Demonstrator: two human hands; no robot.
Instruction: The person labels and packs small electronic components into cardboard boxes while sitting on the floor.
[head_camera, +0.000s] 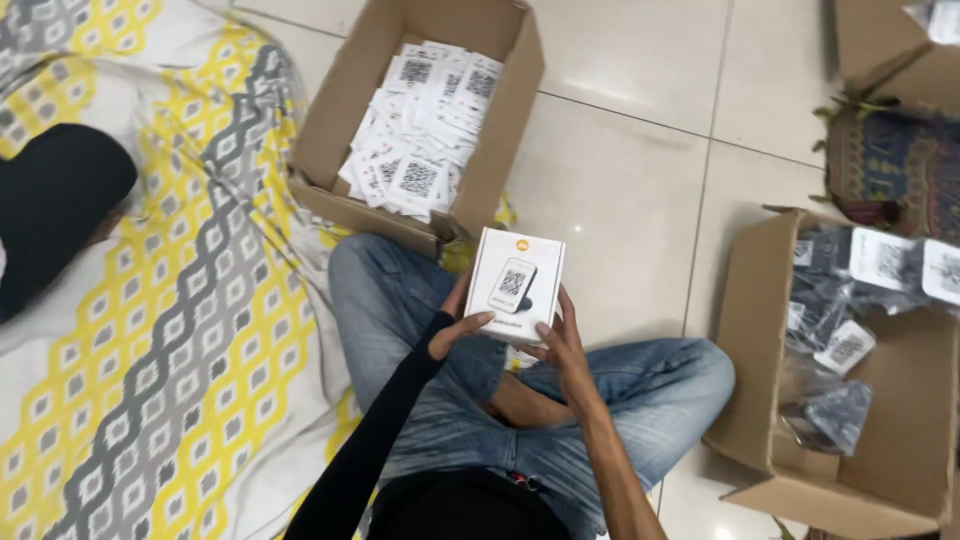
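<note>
White box (516, 285) w/ phone picture on front, held up over lap in both hands: left hand (458, 330) grips its left edge, right hand (560, 345) its lower right corner. Far: carton (515, 130) of cards. Right: carton (745, 350) w/ bagged items.

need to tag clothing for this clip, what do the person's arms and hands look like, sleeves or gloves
The left hand is bare, with a long, close-fitting black sleeve reaching the wrist. The right hand and forearm are bare: no sleeve, glove, watch or ring visible.

Head view, steeply down, close.
</note>
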